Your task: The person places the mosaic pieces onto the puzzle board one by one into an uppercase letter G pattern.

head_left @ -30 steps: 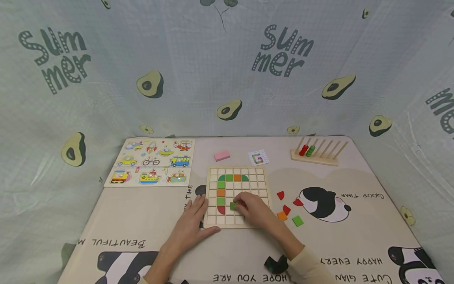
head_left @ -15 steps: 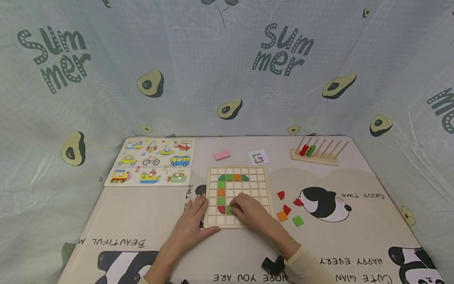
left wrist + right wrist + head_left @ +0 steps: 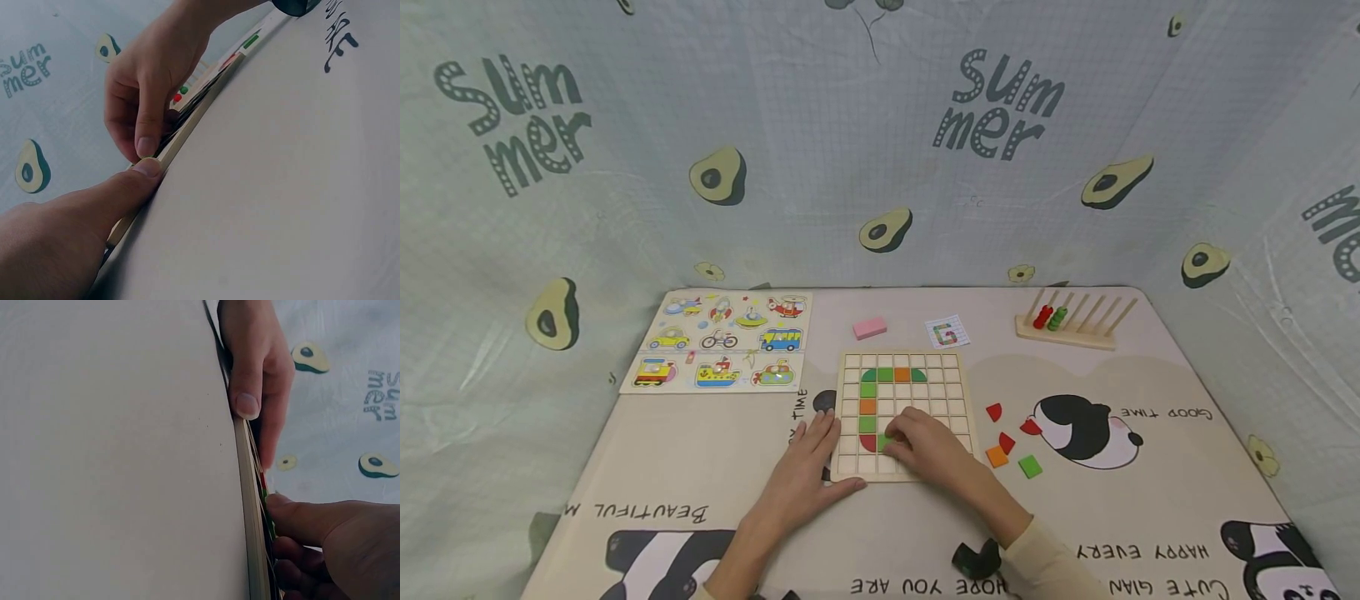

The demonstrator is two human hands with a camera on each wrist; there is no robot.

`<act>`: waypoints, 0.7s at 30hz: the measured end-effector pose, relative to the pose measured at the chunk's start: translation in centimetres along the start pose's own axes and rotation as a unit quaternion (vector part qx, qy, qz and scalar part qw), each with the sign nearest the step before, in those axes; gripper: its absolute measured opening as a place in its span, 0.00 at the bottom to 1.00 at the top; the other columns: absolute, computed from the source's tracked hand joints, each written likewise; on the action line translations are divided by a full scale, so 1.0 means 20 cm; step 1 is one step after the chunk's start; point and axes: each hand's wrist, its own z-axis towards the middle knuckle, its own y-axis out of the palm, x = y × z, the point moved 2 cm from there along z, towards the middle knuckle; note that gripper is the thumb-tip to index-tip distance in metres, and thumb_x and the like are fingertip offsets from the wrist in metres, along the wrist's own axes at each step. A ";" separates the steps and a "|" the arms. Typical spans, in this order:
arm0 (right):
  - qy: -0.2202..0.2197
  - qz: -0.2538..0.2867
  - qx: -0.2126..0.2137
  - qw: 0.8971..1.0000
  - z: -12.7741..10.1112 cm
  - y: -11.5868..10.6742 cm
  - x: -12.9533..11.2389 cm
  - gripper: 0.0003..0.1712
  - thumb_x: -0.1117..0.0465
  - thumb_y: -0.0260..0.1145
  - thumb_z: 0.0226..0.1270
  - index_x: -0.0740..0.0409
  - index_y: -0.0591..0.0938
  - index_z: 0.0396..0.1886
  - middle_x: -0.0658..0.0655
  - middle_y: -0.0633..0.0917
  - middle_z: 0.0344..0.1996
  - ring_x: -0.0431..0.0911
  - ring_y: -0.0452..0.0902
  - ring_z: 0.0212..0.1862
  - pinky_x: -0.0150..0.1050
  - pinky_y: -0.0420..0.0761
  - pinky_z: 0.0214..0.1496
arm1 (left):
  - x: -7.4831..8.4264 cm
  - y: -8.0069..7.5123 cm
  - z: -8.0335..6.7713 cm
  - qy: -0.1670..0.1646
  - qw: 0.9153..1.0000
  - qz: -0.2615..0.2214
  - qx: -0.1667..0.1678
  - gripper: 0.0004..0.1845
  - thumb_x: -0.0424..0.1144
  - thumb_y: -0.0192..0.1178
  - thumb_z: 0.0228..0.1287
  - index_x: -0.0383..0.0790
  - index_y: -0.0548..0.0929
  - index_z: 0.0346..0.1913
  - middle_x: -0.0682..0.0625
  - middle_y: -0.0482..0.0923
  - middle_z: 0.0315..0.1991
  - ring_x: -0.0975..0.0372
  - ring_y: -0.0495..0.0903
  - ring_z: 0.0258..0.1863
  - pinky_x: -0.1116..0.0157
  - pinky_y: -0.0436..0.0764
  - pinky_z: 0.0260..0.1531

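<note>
One right hand [image 3: 934,447] pinches a flat green square tile [image 3: 882,443] between thumb and forefinger, towards the near edge of a square pale-wood grid board [image 3: 934,390], beside a red quarter-round tile [image 3: 867,443]; the left hand [image 3: 807,473], fingers straight, thumb spread, touches the board's near left corner.

Right sleeve [image 3: 1052,564]: long, pale cream, plain; five o'clock, head view. Left sleeve [image 3: 702,594]: cream, edge only visible; seven o'clock. Wrist-worn unit [image 3: 977,563]: dark, notched, beside right cuff, between five and six. Left hand [image 3: 808,467], right hand [image 3: 931,446]: bare.
</note>
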 end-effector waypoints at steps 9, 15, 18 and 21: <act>0.032 0.027 0.010 0.999 -0.02 -0.05 0.05 0.13 0.47 0.66 0.60 0.46 0.81 0.42 0.39 0.76 0.32 0.34 0.70 0.34 0.27 0.79 0.39 | 0.00 0.00 0.00 0.002 1.000 -0.002 0.000 0.54 0.76 0.52 0.47 0.40 0.61 0.70 0.49 0.57 0.73 0.59 0.53 0.74 0.58 0.50 0.76; 0.048 0.045 0.026 0.997 -0.05 -0.12 0.10 0.13 0.50 0.68 0.59 0.46 0.81 0.43 0.41 0.75 0.32 0.35 0.69 0.34 0.26 0.78 0.38 | 0.00 0.00 0.00 0.001 1.000 0.000 -0.003 0.54 0.76 0.52 0.48 0.40 0.61 0.70 0.49 0.57 0.73 0.59 0.53 0.74 0.58 0.50 0.76; 0.055 0.051 0.028 0.997 -0.06 -0.14 0.13 0.13 0.51 0.68 0.59 0.47 0.81 0.43 0.42 0.76 0.33 0.35 0.70 0.36 0.27 0.79 0.39 | 0.00 0.00 0.00 0.001 1.000 0.000 -0.006 0.54 0.76 0.53 0.48 0.40 0.61 0.71 0.49 0.57 0.73 0.59 0.52 0.74 0.58 0.50 0.76; 0.059 0.049 0.034 0.997 -0.08 -0.15 0.16 0.14 0.52 0.69 0.58 0.47 0.81 0.44 0.42 0.77 0.34 0.35 0.71 0.37 0.27 0.80 0.40 | 0.00 -0.01 0.00 0.002 1.000 -0.001 -0.007 0.54 0.75 0.53 0.48 0.40 0.61 0.70 0.49 0.57 0.73 0.58 0.52 0.74 0.57 0.50 0.76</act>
